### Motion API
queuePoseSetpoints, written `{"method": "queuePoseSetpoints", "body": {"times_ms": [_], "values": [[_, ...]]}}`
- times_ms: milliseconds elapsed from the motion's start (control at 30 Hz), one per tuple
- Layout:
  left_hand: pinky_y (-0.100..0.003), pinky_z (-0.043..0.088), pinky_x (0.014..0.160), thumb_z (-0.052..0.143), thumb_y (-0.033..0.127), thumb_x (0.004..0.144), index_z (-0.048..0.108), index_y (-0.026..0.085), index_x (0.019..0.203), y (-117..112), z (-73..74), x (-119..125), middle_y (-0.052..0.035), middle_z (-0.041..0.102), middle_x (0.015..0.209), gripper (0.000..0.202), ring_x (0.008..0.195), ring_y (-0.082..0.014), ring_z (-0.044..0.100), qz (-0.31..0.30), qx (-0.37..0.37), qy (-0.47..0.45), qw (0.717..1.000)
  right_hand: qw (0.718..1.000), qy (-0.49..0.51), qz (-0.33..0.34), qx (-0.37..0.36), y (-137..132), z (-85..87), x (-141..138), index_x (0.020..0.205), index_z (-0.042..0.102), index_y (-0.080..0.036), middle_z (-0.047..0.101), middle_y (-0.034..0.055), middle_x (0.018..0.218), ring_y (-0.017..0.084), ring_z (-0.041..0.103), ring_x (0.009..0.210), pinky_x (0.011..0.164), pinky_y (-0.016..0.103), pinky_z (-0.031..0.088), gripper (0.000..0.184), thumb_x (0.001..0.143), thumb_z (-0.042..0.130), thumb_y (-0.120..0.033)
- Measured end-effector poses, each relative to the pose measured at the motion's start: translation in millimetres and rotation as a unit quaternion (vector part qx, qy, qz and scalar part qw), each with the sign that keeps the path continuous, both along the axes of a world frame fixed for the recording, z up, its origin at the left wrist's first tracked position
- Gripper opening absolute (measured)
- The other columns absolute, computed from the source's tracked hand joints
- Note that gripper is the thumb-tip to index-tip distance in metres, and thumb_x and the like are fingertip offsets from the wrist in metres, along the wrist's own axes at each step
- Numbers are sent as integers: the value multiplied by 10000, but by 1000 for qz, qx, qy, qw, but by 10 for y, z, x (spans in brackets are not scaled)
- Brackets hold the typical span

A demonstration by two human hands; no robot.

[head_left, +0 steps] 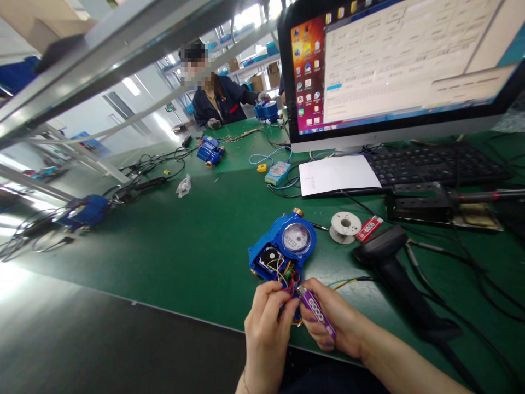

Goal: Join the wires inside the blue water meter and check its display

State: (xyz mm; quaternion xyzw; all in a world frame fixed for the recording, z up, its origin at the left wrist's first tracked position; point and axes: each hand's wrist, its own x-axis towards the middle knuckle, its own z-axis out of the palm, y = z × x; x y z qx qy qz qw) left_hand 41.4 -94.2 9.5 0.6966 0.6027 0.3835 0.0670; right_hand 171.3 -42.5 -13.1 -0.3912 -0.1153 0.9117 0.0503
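Note:
An open blue water meter [283,246] lies on the green table mat [197,241] with its round dial up and coloured wires spilling from its lower part. My left hand [264,323] pinches those wires at the meter's near end, fingers closed. My right hand [332,323] is closed on a purple cylindrical battery [316,311], held against the meter's wires.
A black barcode scanner [389,262], a solder spool [345,226] and a red battery [368,229] lie to the right. A monitor [394,65], keyboard [435,164] and paper sheet [338,174] stand behind. Another person [217,93] works at the far end among more blue meters [210,150] and cables.

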Motion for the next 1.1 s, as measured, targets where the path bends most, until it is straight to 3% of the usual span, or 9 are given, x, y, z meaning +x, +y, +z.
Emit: {"method": "queuePoseSetpoints", "body": {"times_ms": [600, 933, 1100], "values": [[-157, 471, 713, 557, 93, 816, 565, 161, 790, 6, 57, -13, -25, 565, 860, 74, 785, -85, 583, 4, -14, -20, 1000, 999, 17, -35, -16, -42, 55, -41, 428, 364, -158, 267, -9, 334, 79, 204, 250, 256, 162, 173, 653, 920, 65, -465], [-165, 481, 672, 529, 102, 819, 571, 170, 725, 11, 80, 3, -25, 589, 812, 124, 746, -93, 593, 7, 0, -26, 1000, 999, 14, -32, -37, -72, 50, 8, 472, 360, -158, 277, -21, 360, 78, 230, 263, 260, 161, 150, 677, 902, 117, -621], [-175, 486, 669, 530, 107, 817, 575, 173, 718, 14, 68, 5, -26, 598, 813, 127, 745, -100, 597, 6, 5, -30, 1000, 999, 18, -36, -36, -116, 55, -17, 482, 350, -160, 276, -26, 363, 73, 213, 265, 271, 168, 137, 673, 906, 104, -622]]}}
